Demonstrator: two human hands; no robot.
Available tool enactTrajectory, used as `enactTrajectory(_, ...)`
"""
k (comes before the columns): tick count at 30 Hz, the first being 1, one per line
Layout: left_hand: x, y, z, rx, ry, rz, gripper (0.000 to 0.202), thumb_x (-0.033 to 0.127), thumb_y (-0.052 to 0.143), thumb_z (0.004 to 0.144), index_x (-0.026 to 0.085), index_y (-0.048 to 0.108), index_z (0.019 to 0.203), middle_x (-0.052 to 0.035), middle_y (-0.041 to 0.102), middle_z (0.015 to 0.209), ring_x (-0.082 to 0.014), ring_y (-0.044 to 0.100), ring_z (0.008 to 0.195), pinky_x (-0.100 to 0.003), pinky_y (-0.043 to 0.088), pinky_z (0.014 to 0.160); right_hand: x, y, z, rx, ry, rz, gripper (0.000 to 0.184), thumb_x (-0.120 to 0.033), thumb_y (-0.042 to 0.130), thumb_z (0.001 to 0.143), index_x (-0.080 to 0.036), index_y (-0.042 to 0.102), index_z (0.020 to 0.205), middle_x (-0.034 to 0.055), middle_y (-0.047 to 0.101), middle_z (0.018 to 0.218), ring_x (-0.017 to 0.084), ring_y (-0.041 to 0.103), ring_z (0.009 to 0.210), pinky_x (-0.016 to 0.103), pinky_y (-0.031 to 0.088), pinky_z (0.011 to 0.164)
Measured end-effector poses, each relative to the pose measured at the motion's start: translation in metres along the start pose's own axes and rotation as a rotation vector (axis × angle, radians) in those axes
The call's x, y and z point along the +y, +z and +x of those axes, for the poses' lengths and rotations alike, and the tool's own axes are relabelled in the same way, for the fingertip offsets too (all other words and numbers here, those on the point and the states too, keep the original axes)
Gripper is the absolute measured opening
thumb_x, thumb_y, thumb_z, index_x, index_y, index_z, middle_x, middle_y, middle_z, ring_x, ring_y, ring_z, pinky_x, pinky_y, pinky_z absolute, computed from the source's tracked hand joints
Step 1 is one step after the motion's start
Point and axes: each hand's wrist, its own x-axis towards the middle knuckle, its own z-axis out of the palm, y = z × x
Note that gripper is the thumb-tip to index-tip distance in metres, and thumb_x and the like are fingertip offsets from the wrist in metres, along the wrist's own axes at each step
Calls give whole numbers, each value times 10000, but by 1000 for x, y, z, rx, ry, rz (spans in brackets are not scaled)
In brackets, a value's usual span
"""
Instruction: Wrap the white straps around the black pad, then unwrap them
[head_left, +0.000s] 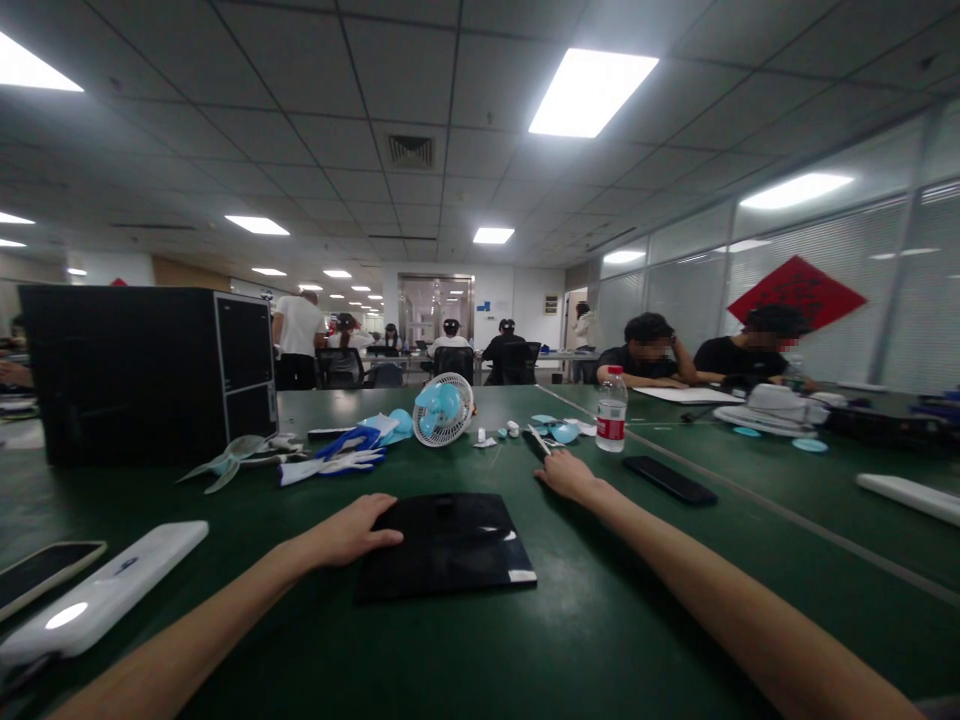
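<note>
A glossy black rectangular panel (450, 545) lies flat on the green table in front of me. My left hand (352, 528) rests at its left edge, thumb lying on the surface and apart from the fingers. Farther forward and to the right, my right hand (566, 474) has its fingers closed on a slim dark object with a light edge (537, 440); its kind is unclear and its near end is hidden by the fingers. Just beyond that hand are light-blue plastic pieces (564, 432). A dark phone-like slab (670, 480) lies to its right.
A small white fan (444, 410) with blue blades stands ahead, beside blue-and-white gloves (334, 458). A red-capped water bottle (611, 410) stands right. A large black case (135, 375) stands left, a white elongated device (112, 585) nearer. Two people sit across at the right.
</note>
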Motion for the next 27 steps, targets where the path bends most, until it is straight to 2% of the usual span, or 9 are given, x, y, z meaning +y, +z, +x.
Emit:
enactTrajectory(6, -2, 2, 3, 26, 25, -2, 802, 691, 517, 736, 202, 435, 1366, -111, 414, 1459, -295, 395, 1319, -407, 312, 1078, 6, -8, -1, 30, 16, -9, 348, -282, 468, 895, -37, 699, 984, 249, 623, 1108, 326, 546, 1081, 385, 410, 907)
enactTrajectory(9, -4, 3, 4, 13, 28, 12, 822, 695, 507, 743, 188, 410, 1383, -118, 391, 1471, -285, 374, 1332, -400, 287, 1096, 10, -18, -2, 63, 24, -15, 337, -248, 462, 897, -14, 677, 1008, 255, 614, 1116, 323, 544, 1080, 391, 384, 935)
enactTrajectory(13, -7, 3, 4, 0, 19, 25, 828, 700, 486, 757, 193, 378, 1402, -120, 365, 1485, -277, 359, 1341, -399, 282, 1099, 17, -46, -5, 191, 55, -1, 302, -170, 415, 903, -54, 666, 1025, 212, 627, 1100, 267, 550, 1064, 324, 388, 912)
enactTrajectory(16, -7, 2, 2, 2, 20, 18, 826, 705, 482, 756, 203, 376, 1404, -118, 353, 1492, -284, 345, 1350, -412, 281, 1098, 21, -71, -9, 292, 83, 48, 342, -106, 363, 898, -79, 673, 1038, 176, 651, 1069, 231, 570, 1028, 288, 390, 895)
enactTrajectory(20, -5, 2, 0, 18, 30, 10, 835, 712, 499, 738, 212, 390, 1397, -109, 346, 1499, -299, 333, 1356, -419, 295, 1091, 15, -100, -19, 452, 72, 186, 379, -104, 373, 880, -95, 665, 1122, 146, 665, 1111, 220, 586, 1050, 279, 382, 936)
enactTrajectory(24, 0, 0, 3, 128, 63, 4, 783, 695, 459, 776, 189, 425, 1372, -109, 369, 1484, -290, 346, 1349, -412, 289, 1102, -8, -116, -36, 571, 24, 414, 341, -163, 433, 861, -138, 704, 1067, 96, 696, 1078, 218, 620, 1015, 294, 416, 933)
enactTrajectory(27, 6, -5, 5, 310, 73, 6, 710, 654, 388, 837, 174, 430, 1359, -113, 403, 1460, -272, 330, 1358, -430, 252, 1122, -32, -123, -52, 588, -57, 614, 307, -202, 472, 841, -169, 724, 1013, 68, 717, 1016, 209, 644, 942, 296, 459, 869)
